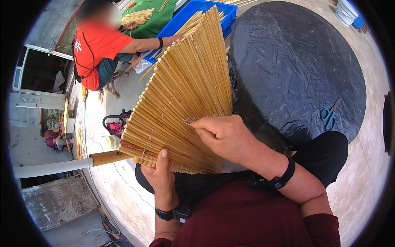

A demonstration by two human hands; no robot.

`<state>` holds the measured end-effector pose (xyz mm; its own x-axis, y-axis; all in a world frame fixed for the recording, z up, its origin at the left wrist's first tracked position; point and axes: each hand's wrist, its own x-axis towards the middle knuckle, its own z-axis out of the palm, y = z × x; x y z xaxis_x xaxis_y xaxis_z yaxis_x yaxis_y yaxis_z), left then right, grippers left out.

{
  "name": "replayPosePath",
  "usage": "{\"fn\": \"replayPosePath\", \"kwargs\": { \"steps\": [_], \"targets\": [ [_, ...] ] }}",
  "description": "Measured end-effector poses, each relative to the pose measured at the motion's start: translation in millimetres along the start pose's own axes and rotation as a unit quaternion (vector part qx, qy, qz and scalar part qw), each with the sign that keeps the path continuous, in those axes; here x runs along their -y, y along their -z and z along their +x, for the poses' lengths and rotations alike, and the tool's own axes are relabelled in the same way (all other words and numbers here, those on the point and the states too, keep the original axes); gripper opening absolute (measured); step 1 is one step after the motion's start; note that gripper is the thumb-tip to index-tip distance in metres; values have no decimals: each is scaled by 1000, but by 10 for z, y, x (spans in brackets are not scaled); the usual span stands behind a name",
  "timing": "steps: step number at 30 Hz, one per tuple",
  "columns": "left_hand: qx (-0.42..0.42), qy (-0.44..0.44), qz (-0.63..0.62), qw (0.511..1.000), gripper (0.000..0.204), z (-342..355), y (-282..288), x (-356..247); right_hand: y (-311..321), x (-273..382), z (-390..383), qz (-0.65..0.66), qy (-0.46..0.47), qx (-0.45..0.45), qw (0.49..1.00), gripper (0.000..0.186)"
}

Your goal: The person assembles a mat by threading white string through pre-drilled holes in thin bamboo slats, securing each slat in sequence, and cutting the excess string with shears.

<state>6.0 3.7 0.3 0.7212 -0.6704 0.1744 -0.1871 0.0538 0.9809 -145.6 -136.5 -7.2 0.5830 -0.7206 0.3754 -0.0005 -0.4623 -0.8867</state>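
A fan-spread mat of yellow reed sticks (177, 90), laced with rows of pale thread, stands slanted over my lap. My left hand (162, 175) grips its lower left edge, thumb on the front. My right hand (220, 136) pinches a thin pale piece, needle or thread, I cannot tell which, against the middle of the mat. To the right, teal-handled scissors (328, 117) lie on a round black plastic-covered surface (296, 61).
A co-worker in a red shirt (98, 49) sits ahead left beside a blue crate (168, 35) of sticks and a green cloth (152, 20). Another person (52, 139) sits farther left. A pipe (53, 168) runs at left; buckets (346, 12) stand back right.
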Motion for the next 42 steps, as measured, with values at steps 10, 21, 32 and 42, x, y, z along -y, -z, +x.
{"fn": "replayPosePath", "kwargs": {
  "steps": [10,21,32,42],
  "targets": [
    [-12,9,-27,1000,41,-94,-141,-35,146,-35,-40,21,-2,-10,1000,15],
    [360,-200,42,910,74,-87,-287,-75,641,22,-555,156,-242,37,957,20],
    [162,13,-90,983,56,-144,-30,119,414,144,-193,-14,-103,75,992,37],
    [72,-13,-66,995,66,-131,-10,273,121,-8,32,-13,-39,112,993,42]
  ]
}}
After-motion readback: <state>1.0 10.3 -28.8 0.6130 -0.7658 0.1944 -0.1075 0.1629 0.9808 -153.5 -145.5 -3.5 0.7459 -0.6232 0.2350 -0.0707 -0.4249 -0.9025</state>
